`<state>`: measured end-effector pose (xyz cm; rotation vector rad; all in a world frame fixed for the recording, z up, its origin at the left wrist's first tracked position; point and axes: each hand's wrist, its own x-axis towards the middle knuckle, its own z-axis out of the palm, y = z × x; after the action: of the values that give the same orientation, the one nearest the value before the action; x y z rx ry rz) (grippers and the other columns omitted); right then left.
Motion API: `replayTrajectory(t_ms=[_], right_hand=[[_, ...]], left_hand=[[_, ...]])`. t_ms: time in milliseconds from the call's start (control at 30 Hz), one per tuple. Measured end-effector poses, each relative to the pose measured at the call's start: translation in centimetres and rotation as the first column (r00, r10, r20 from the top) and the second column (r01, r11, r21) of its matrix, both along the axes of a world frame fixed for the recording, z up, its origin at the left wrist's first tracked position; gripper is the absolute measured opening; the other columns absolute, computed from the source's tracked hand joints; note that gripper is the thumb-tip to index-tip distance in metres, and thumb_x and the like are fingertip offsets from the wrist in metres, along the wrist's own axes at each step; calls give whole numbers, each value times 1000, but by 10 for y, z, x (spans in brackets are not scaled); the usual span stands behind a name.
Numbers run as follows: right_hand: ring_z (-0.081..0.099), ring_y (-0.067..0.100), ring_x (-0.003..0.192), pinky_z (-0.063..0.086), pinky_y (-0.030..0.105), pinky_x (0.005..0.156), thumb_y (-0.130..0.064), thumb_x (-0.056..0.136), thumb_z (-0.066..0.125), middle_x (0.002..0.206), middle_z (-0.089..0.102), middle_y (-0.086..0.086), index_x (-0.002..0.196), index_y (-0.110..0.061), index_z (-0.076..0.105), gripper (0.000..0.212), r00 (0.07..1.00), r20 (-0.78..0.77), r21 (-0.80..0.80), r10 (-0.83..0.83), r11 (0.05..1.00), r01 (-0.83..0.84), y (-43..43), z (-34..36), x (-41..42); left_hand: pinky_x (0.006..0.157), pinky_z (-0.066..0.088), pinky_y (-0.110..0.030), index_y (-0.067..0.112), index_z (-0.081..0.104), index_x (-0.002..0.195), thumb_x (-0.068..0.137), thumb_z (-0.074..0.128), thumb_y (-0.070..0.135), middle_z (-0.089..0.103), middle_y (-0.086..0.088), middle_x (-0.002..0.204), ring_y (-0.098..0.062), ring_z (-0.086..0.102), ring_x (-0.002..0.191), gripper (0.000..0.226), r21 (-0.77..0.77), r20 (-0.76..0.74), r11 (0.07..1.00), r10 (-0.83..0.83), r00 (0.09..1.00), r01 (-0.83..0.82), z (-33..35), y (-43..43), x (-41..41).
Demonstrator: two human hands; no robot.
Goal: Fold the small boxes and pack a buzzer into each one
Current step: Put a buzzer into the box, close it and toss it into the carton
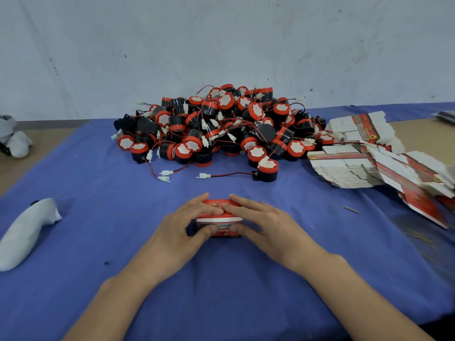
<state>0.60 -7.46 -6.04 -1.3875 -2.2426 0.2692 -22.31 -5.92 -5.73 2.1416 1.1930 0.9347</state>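
Note:
A small red and white box (219, 219) sits folded on the blue cloth in front of me. My left hand (183, 228) grips its left side, thumb on the front face and fingers over the top. My right hand (261, 223) holds the right side the same way. Behind it lies a big heap of black and red buzzers (216, 124) with red wires and white plugs. One buzzer (267, 169) stands apart at the heap's near edge. Whether the box holds a buzzer is hidden.
Stacks of flat unfolded boxes (364, 158) spread across the right side of the blue cloth (98, 193). A white wrapped object (27, 230) lies at the left. Another white bundle (12, 139) sits far left by the wall. Loose plugs (166, 175) trail toward me.

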Motion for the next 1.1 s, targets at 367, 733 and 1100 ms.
replayTrajectory(t_ms=[367, 733, 1100], right_hand=[[52, 21, 133, 44, 33, 103, -41, 103, 50, 160, 33, -15, 146, -41, 48, 44, 997, 76, 55, -17, 998, 13, -5, 3, -5], [45, 11, 139, 46, 35, 107, -42, 102, 50, 160, 31, -21, 143, -46, 49, 41, 999, -42, 1, -9, 1000, 9, -5, -3, -3], [66, 3, 103, 49, 13, 83, -44, 106, 41, 110, 70, -12, 117, -34, 63, 27, 568, -816, -210, -111, 971, -111, -15, 21, -42]], left_hand=[[94, 46, -11, 59, 68, 99, 86, 74, 27, 48, 34, 135, 19, 45, 122, 35, -57, 105, 998, 20, 994, -14, 0, 1, 3], [94, 44, -8, 56, 72, 98, 82, 73, 35, 48, 39, 134, 19, 45, 122, 26, -96, 159, 995, 43, 986, -28, 1, -3, 5], [57, 45, -8, 25, 60, 87, 102, 50, 31, 66, 17, 75, 5, 61, 68, 19, -193, 600, 965, 258, 757, -176, 25, -11, 43]])
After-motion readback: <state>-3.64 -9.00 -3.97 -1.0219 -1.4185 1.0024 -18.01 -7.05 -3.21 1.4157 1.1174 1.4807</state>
